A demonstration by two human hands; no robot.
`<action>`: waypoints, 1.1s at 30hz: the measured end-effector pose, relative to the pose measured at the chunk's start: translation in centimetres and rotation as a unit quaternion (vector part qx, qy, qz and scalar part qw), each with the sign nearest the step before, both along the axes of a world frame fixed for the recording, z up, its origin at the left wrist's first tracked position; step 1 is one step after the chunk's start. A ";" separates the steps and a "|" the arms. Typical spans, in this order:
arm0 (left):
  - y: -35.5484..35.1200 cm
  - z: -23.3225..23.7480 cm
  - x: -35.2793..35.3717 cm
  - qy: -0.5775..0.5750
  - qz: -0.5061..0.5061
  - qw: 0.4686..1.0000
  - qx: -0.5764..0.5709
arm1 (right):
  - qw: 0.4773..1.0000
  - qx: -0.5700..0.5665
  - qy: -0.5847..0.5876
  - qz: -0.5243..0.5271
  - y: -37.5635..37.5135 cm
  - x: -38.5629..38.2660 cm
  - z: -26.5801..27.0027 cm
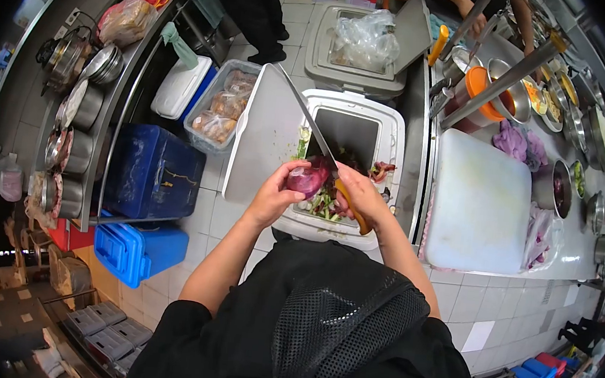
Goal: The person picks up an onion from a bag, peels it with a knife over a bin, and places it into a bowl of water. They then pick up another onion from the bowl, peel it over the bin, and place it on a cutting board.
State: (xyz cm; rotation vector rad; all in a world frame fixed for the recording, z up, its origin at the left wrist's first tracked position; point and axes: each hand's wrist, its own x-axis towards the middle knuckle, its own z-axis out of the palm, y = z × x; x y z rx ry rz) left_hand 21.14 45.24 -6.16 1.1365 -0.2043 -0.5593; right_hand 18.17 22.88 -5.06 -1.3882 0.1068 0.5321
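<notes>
My left hand (273,195) is closed around a red onion (306,181), purple and shiny, held over a white waste bin (393,136). In my right hand (362,193) is a long kitchen knife (308,119) with a yellow handle, its blade pointing up and to the left past the onion. The blade's lower end and my right fingertips come close to the onion's right side. Green and purple vegetable scraps (324,204) lie in the bin's opening beneath my hands, and dark red peel (381,170) rests on its right rim.
A white cutting board (477,206) lies on the steel counter at right, near a metal pot (552,187) and purple plastic bags (519,143). Left of the bin stand a grey lid (264,138) and a tub of bagged food (221,101). Another person's hand (473,23) reaches over the far counter.
</notes>
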 end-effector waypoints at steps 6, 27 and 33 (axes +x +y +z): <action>0.6 -0.3 0.4 0.095 -0.042 0.983 -0.153 | 0.996 -0.082 -0.010 -0.019 0.1 1.4 -2.8; -1.1 -2.0 1.3 0.255 0.112 0.960 0.023 | 0.917 -0.302 -0.260 0.021 3.2 -1.4 -1.5; -2.0 -1.5 1.4 0.220 0.190 0.955 0.052 | 0.884 -0.333 -0.324 0.052 4.2 -2.5 -1.1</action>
